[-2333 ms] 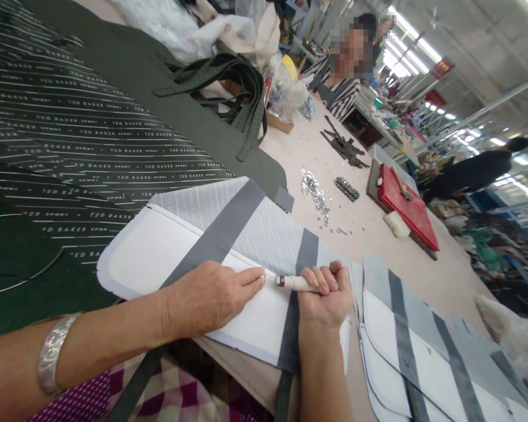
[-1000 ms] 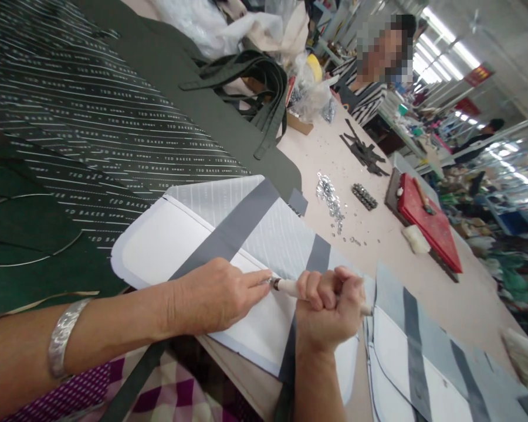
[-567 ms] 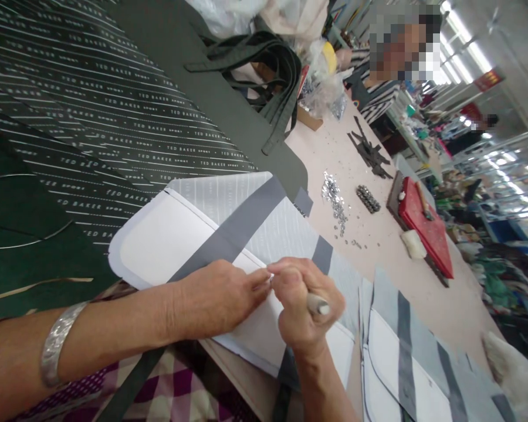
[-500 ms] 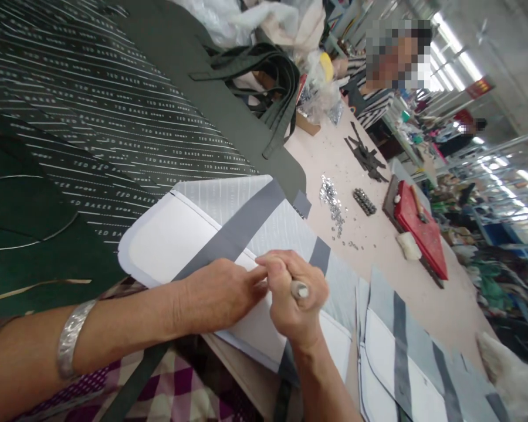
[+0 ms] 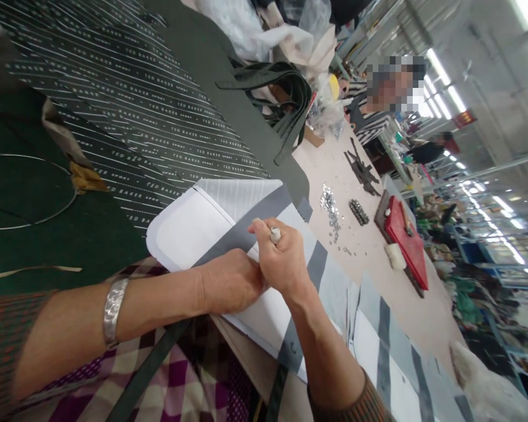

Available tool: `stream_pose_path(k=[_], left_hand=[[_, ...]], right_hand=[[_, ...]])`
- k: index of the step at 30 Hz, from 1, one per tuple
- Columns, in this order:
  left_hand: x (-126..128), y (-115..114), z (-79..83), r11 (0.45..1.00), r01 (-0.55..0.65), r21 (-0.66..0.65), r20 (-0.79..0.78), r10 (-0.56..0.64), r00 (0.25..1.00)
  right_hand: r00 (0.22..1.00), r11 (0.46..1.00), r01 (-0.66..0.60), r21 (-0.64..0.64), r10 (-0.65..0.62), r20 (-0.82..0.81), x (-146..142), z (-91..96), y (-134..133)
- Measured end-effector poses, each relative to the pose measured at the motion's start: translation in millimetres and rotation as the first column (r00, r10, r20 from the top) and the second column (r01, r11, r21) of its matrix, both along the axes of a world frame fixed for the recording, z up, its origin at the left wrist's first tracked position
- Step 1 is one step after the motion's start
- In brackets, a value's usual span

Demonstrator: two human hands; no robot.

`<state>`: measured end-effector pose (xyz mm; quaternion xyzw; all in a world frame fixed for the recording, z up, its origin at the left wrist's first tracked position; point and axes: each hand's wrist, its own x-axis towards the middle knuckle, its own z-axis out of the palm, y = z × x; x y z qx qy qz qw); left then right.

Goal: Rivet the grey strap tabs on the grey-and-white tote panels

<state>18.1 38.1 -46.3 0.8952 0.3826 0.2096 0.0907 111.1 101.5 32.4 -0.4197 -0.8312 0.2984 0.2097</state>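
Note:
A white and grey bag panel with dark grey straps lies on the table in front of me. My left hand rests on it, knuckles up and fingers tucked under my right hand, pressing the panel down. My right hand is closed round a white-handled tool. The handle's end sticks up from my fist, and the tip is hidden below, against the panel. A silver bracelet is on my left wrist.
Dark printed fabric covers the table to the left, with dark straps behind. Small metal parts and a red pad lie further along. More grey panels sit to my right. Another person sits at the far end.
My right hand turned the tool from lying flat to upright and moved left, over my left fingers. The view swung right and the panel shifted with it.

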Motion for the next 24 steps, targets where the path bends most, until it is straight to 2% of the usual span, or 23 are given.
stream_pose_path(k=[2, 4, 8, 10, 12, 14, 15, 17, 18, 20, 22, 23, 24], left_hand=[[-1, 1, 3.0, 1.000, -0.004, -0.019, 0.003, 0.004, 1.000], [-2, 1, 8.2, 0.999, -0.016, -0.035, 0.012, 0.016, 1.000], [-5, -1, 18.0, 0.998, -0.049, -0.036, 0.014, 0.049, 0.999], [-6, -1, 21.4, 0.995, -0.089, -0.038, 0.002, 0.089, 0.996], [-6, -2, 23.8, 0.991, -0.126, -0.046, 0.008, 0.126, 0.992], [-5, -3, 24.9, 0.988, -0.142, -0.053, 0.027, 0.144, 0.989], [-4, -3, 24.7, 0.988, -0.144, -0.053, 0.037, 0.146, 0.989], [-3, -2, 22.4, 0.988, -0.144, -0.048, 0.052, 0.146, 0.988], [-3, -1, 20.7, 0.989, -0.143, -0.046, 0.058, 0.145, 0.988], [-5, 1, 18.6, 0.988, -0.147, -0.046, 0.064, 0.150, 0.987], [-9, -1, 23.7, 0.985, -0.164, -0.052, 0.041, 0.166, 0.985], [-11, -4, 29.9, 0.984, -0.168, -0.057, 0.013, 0.169, 0.986], [-11, -7, 37.6, 0.983, -0.172, -0.065, -0.026, 0.171, 0.985]], right_hand=[[1.000, 1.000, 0.008, 0.030, -0.008, -0.026, 7, -1.9, -2], [0.992, 0.997, 0.077, 0.014, -0.075, -0.104, 17, -3.2, -3], [0.908, 0.957, 0.204, -0.204, -0.263, -0.326, 35, 3.9, -4], [0.823, 0.942, 0.214, -0.259, -0.317, -0.472, 39, 11.3, -7], [0.686, 0.944, 0.259, -0.205, -0.329, -0.649, 39, 14.6, -10], [0.559, 0.928, 0.330, -0.170, -0.338, -0.758, 38, 10.3, -10], [0.532, 0.918, 0.342, -0.200, -0.365, -0.764, 39, 6.2, -10], [0.565, 0.891, 0.327, -0.315, -0.451, -0.691, 50, -0.6, -10], [0.616, 0.870, 0.324, -0.372, -0.492, -0.615, 59, -1.3, -12], [0.777, 0.839, 0.356, -0.413, -0.510, -0.367, 84, 3.5, -26], [0.907, 0.855, 0.399, -0.331, -0.421, 0.005, 106, 9.1, -55], [0.921, 0.891, 0.381, -0.246, -0.343, 0.185, 111, 8.0, -72], [0.887, 0.910, 0.397, -0.121, -0.346, 0.306, 112, 2.8, -88]])
